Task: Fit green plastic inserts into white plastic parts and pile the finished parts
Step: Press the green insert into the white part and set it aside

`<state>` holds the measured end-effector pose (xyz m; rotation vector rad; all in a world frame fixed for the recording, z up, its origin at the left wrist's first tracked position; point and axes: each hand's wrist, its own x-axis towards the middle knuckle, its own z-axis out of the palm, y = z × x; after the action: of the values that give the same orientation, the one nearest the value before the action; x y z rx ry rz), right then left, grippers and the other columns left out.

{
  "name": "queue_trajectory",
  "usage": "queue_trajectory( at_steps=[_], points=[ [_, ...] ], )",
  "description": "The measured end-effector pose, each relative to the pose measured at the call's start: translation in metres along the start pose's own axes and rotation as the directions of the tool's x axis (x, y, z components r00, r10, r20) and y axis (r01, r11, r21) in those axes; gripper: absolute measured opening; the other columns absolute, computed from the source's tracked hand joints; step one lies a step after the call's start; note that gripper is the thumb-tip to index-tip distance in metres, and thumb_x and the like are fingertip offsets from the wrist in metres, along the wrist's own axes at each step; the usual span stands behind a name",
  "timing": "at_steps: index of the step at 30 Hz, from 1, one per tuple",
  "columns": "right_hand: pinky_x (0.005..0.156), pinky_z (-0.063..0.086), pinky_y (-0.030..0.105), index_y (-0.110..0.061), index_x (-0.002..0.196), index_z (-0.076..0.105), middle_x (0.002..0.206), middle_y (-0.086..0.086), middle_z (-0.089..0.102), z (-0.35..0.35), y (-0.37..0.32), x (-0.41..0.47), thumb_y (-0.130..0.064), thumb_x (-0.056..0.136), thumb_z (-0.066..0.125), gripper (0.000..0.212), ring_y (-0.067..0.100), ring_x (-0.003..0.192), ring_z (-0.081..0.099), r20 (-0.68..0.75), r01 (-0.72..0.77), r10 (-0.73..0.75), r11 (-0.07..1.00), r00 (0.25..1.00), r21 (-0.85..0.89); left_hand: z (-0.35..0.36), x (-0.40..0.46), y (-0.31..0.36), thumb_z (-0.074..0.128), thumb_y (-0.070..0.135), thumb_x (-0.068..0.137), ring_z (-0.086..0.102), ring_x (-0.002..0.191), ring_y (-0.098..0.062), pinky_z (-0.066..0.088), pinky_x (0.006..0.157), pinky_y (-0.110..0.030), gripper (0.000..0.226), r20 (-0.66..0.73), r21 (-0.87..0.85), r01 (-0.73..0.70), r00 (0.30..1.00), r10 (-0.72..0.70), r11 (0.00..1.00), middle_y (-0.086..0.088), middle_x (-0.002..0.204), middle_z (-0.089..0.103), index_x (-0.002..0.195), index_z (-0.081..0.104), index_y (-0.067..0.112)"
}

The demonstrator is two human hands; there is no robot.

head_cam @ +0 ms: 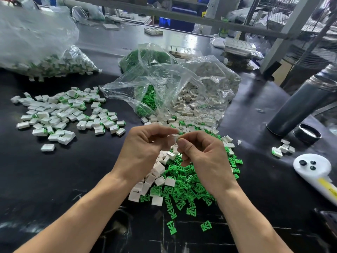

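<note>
Finished parts (69, 114) piled toward table's (54, 179) left edge. At centre, left hand (144, 148) and right hand (202, 154) meet, fingers of both curled, pinching one white part (175, 137) between them above loose green inserts (184, 181). Open clear bag (173, 88) behind. Grey flask (300, 105) near right edge.

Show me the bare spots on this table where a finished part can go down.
Bare tabletop lies between the finished pile and the left hand. More bare surface lies between the green inserts and the white tool. Crowded: under both hands and at the bag's mouth.
</note>
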<state>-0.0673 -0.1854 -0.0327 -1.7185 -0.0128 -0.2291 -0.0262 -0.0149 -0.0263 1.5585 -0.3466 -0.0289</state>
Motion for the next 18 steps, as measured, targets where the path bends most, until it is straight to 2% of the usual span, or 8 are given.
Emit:
queue_trajectory(
  at_steps=[2, 4, 6, 9, 14, 16, 18],
  points=[
    [0.058, 0.055, 0.023, -0.025, 0.09, 0.075, 0.078, 0.003, 0.073, 0.0023, -0.0002, -0.0017, -0.016, 0.095, 0.074, 0.01, 0.011, 0.064, 0.065, 0.002, 0.019, -0.019, 0.999, 1.0, -0.038, -0.0036, 0.0015, -0.0005, 0.079, 0.005, 0.086, 0.073, 0.079, -0.014, 0.058, 0.072, -0.021, 0.022, 0.001, 0.022, 0.062, 0.998, -0.062, 0.998, -0.005, 0.093, 0.078, 0.103, 0.079, 0.02],
    [0.058, 0.055, 0.023, -0.027, 0.089, 0.075, 0.078, 0.002, 0.073, 0.0032, -0.0011, -0.0025, -0.015, 0.094, 0.075, 0.012, 0.011, 0.064, 0.065, -0.006, 0.027, -0.027, 0.999, 1.0, -0.048, -0.0057, 0.0024, 0.0008, 0.079, 0.007, 0.086, 0.071, 0.07, -0.013, 0.058, 0.067, -0.022, 0.013, 0.016, 0.033, 0.09, 0.996, -0.09, 0.995, -0.006, 0.084, 0.078, 0.096, 0.079, 0.015],
    [0.056, 0.056, 0.03, -0.028, 0.089, 0.074, 0.077, 0.001, 0.073, 0.0039, -0.0028, -0.0034, -0.016, 0.094, 0.075, 0.013, 0.011, 0.063, 0.065, -0.015, 0.038, -0.04, 0.996, 0.999, -0.084, -0.0063, 0.0024, 0.0028, 0.078, 0.004, 0.086, 0.067, 0.064, -0.017, 0.059, 0.062, -0.026, 0.008, 0.022, 0.026, 0.099, 0.995, -0.099, 0.995, -0.011, 0.075, 0.075, 0.088, 0.08, 0.012],
    [0.06, 0.059, 0.038, -0.027, 0.087, 0.073, 0.075, -0.005, 0.072, 0.0055, -0.0041, -0.0047, -0.016, 0.093, 0.075, 0.012, 0.01, 0.064, 0.064, -0.035, 0.063, -0.071, 0.983, 0.997, -0.175, -0.0052, 0.0018, 0.0045, 0.077, -0.002, 0.085, 0.065, 0.059, -0.018, 0.06, 0.06, -0.029, 0.013, 0.006, 0.052, 0.091, 0.996, -0.091, 0.995, -0.011, 0.069, 0.073, 0.084, 0.079, 0.011],
    [0.052, 0.045, 0.02, -0.024, 0.088, 0.073, 0.068, -0.01, 0.067, 0.0044, -0.0061, -0.0054, -0.013, 0.092, 0.076, 0.012, 0.006, 0.056, 0.058, -0.035, 0.115, -0.134, 0.94, 0.99, -0.32, -0.0015, -0.0022, 0.0068, 0.073, -0.009, 0.087, 0.064, 0.056, -0.013, 0.057, 0.057, -0.023, 0.015, 0.005, 0.105, 0.07, 0.997, -0.071, 0.992, -0.004, 0.066, 0.073, 0.088, 0.078, 0.005],
    [0.05, 0.045, 0.024, -0.021, 0.088, 0.074, 0.068, -0.008, 0.067, 0.0054, -0.0071, -0.0053, -0.012, 0.092, 0.076, 0.01, 0.009, 0.056, 0.058, -0.035, 0.142, -0.167, 0.917, 0.985, -0.373, -0.0004, -0.003, 0.0065, 0.072, -0.009, 0.087, 0.063, 0.056, -0.01, 0.055, 0.056, -0.021, 0.015, 0.009, 0.136, 0.052, 0.999, -0.054, 0.989, 0.001, 0.063, 0.071, 0.087, 0.077, 0.005],
    [0.051, 0.051, 0.036, -0.022, 0.087, 0.074, 0.067, -0.006, 0.067, 0.006, -0.0066, -0.0054, -0.012, 0.092, 0.076, 0.012, 0.014, 0.056, 0.059, -0.048, 0.128, -0.152, 0.935, 0.987, -0.332, 0.0004, -0.0034, 0.0062, 0.072, -0.009, 0.088, 0.063, 0.056, -0.01, 0.055, 0.057, -0.022, 0.015, 0.001, 0.141, 0.047, 0.999, -0.048, 0.989, 0.001, 0.063, 0.071, 0.088, 0.077, 0.005]
  ],
)
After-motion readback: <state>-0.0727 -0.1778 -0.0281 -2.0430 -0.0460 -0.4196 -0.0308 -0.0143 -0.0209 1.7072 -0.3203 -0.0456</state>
